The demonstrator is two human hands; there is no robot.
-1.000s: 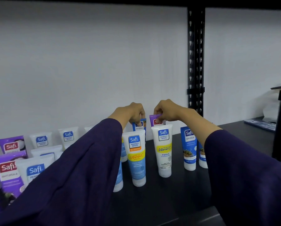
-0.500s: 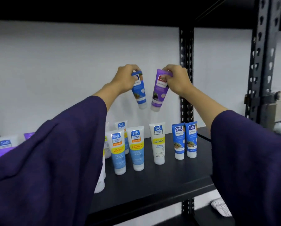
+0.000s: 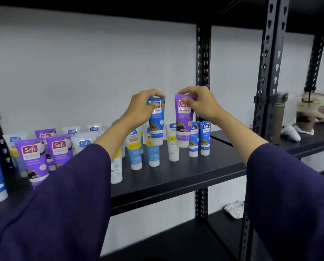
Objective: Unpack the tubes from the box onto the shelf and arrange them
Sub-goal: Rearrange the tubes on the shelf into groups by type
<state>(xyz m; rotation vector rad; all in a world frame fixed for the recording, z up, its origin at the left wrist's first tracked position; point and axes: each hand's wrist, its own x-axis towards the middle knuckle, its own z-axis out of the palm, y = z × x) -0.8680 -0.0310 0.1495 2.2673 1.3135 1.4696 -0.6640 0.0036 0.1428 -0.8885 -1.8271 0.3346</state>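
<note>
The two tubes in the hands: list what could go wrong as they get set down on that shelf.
1. The left hand and right hand pinch the blue tube and purple tube only by their top ends, so either might swing or slip.
2. The standing tubes below are closely packed on narrow caps; a bump could topple several.
3. The wide sleeve hangs near the purple row and may brush it.

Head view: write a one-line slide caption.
Left hand holds a blue tube, right hand a purple tube, above the shelf.
</note>
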